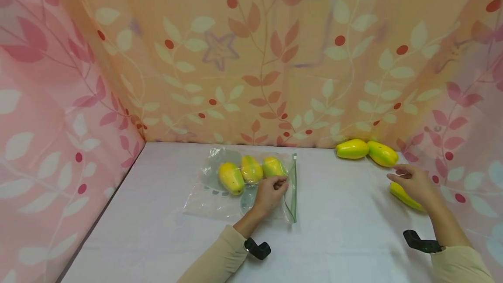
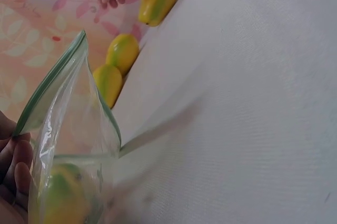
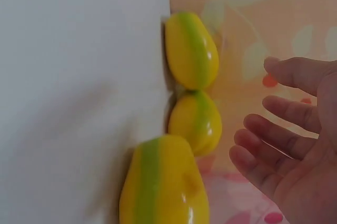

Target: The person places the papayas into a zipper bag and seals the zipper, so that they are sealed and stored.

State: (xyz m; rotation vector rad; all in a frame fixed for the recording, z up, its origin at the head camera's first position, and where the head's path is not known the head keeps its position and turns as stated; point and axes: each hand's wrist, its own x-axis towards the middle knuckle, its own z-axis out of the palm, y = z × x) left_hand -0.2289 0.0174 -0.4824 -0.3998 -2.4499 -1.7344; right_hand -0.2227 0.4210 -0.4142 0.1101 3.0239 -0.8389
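The left hand [image 1: 270,193] pinches the bag [image 1: 220,208] lying on the table [image 1: 334,217], three fruits [image 1: 251,169] inside; a slip may close its mouth [image 1: 295,187]. The right hand [image 1: 416,182], fingers loose and empty, may roll the nearby fruit [image 1: 405,197] by careless touch.

Head: I'm looking forward-down over the flat white tabletop [image 1: 338,230], farthest back.
Left wrist: peering closely past the clear, green-zipped plastic bag [image 2: 73,124].
Right wrist: facing three yellow-green oval fruits [image 3: 195,121] nearby.
My wrists: sharing those fruits.
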